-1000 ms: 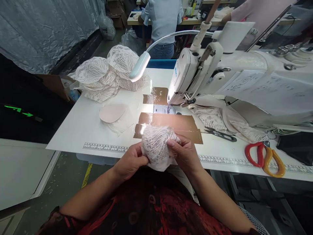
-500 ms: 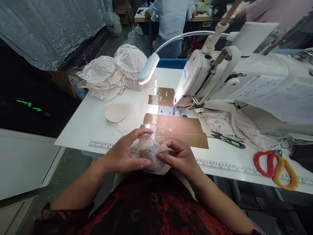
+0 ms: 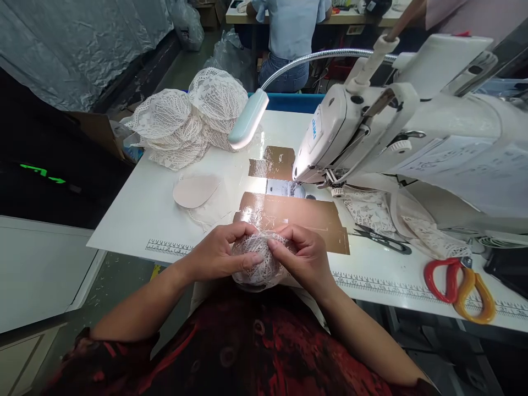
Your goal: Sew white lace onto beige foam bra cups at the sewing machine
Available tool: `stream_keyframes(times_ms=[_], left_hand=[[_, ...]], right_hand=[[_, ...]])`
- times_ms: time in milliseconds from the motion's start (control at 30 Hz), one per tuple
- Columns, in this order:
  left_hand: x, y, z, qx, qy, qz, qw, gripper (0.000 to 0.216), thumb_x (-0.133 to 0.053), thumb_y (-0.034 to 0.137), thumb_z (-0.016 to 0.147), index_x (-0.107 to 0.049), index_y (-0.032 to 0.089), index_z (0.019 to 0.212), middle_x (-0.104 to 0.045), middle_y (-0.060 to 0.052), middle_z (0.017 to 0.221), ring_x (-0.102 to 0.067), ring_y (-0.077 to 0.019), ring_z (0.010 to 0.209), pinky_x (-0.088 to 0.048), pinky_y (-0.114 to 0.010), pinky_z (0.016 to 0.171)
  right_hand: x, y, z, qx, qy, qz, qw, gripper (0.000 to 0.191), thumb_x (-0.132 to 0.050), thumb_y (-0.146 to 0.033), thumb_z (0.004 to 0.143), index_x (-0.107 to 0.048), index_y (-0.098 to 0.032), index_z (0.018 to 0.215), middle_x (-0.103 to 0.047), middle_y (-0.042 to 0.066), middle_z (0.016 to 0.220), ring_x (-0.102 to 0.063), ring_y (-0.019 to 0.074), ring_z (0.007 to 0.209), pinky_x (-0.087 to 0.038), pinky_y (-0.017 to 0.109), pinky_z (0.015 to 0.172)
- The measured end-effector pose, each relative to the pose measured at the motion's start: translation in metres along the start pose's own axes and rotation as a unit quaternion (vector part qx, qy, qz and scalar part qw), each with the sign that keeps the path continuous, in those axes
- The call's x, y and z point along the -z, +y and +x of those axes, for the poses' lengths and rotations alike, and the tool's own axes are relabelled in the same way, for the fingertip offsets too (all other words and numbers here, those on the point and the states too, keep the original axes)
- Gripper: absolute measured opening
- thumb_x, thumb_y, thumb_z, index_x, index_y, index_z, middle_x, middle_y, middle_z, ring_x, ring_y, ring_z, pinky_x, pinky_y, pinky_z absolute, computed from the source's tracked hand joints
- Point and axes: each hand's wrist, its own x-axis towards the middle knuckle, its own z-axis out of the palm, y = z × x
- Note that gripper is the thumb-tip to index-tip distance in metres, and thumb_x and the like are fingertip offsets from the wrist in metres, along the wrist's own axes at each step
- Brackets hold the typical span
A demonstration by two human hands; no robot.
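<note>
A rounded white lace cup (image 3: pixel 259 263) sits between both my hands at the near edge of the white sewing table (image 3: pixel 140 214). My left hand (image 3: pixel 218 253) curls around its left side, thumb and fingers closed on the lace. My right hand (image 3: pixel 303 256) grips its right side, fingers pressed into the top. Beyond my hands lie brown taped patches (image 3: pixel 297 212) and the needle area of a white sewing machine (image 3: pixel 371 132). A beige foam pad (image 3: pixel 194 190) rests on the table to the left.
A pile of lace cups (image 3: pixel 185 121) stands at the far left under a gooseneck lamp (image 3: pixel 247 118). Lace pieces (image 3: pixel 371 212), small snips (image 3: pixel 383 239) and red-and-orange scissors (image 3: pixel 457 280) lie at the right. A person in a light blue shirt (image 3: pixel 289 22) works behind.
My left hand went from spread fingers over the lace cup to closed on its left side. Both hands now press the cup into a tighter ball at the table edge.
</note>
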Motion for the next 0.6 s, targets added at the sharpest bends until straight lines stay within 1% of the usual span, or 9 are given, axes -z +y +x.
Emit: stream_keyframes(times_ms=[167, 300, 433, 500, 600], left_hand=[[0.003, 0.002, 0.011, -0.003, 0.009, 0.001, 1.0, 0.025, -0.066, 0.035, 0.082, -0.063, 0.015, 0.097, -0.06, -0.001, 0.086, -0.054, -0.0127, 0.079, -0.044, -0.024, 0.073], [0.001, 0.003, 0.019, 0.018, -0.005, -0.032, 0.999, 0.024, -0.064, 0.035, 0.084, -0.064, 0.014, 0.095, -0.058, -0.001, 0.08, -0.051, -0.0106, 0.071, -0.042, -0.022, 0.065], [-0.002, 0.001, 0.027, 0.046, -0.017, -0.086, 0.995, 0.024, -0.065, 0.035, 0.083, -0.063, 0.012, 0.089, -0.05, 0.002, 0.069, -0.044, -0.0076, 0.061, -0.036, -0.019, 0.054], [-0.003, -0.001, 0.03, 0.057, -0.027, -0.113, 0.992, 0.024, -0.065, 0.035, 0.082, -0.061, 0.012, 0.086, -0.048, 0.002, 0.067, -0.042, -0.007, 0.06, -0.035, -0.018, 0.053], [-0.003, -0.002, 0.033, 0.07, -0.04, -0.147, 0.986, 0.024, -0.066, 0.035, 0.082, -0.06, 0.012, 0.084, -0.049, 0.002, 0.068, -0.043, -0.0071, 0.06, -0.036, -0.019, 0.054]], right_hand=[[0.001, 0.0, 0.004, -0.008, 0.021, -0.036, 0.999, 0.017, -0.065, -0.025, 0.076, -0.059, -0.018, 0.062, -0.063, -0.001, 0.06, -0.052, 0.0095, 0.053, -0.04, 0.022, 0.051], [0.004, 0.001, 0.004, -0.008, 0.028, -0.067, 0.997, 0.02, -0.064, -0.025, 0.076, -0.057, -0.018, 0.059, -0.058, -0.003, 0.054, -0.046, 0.0082, 0.048, -0.035, 0.021, 0.047], [0.007, 0.002, 0.004, 0.003, 0.022, -0.069, 0.997, 0.021, -0.063, -0.025, 0.077, -0.056, -0.018, 0.059, -0.057, -0.003, 0.054, -0.047, 0.008, 0.048, -0.035, 0.021, 0.046], [0.009, 0.003, 0.004, 0.01, 0.019, -0.068, 0.997, 0.021, -0.063, -0.024, 0.078, -0.056, -0.018, 0.06, -0.058, -0.003, 0.055, -0.048, 0.008, 0.049, -0.036, 0.021, 0.047], [0.011, 0.004, 0.003, 0.01, 0.016, -0.067, 0.998, 0.02, -0.063, -0.024, 0.079, -0.057, -0.018, 0.061, -0.06, -0.003, 0.057, -0.049, 0.008, 0.05, -0.037, 0.02, 0.048]])
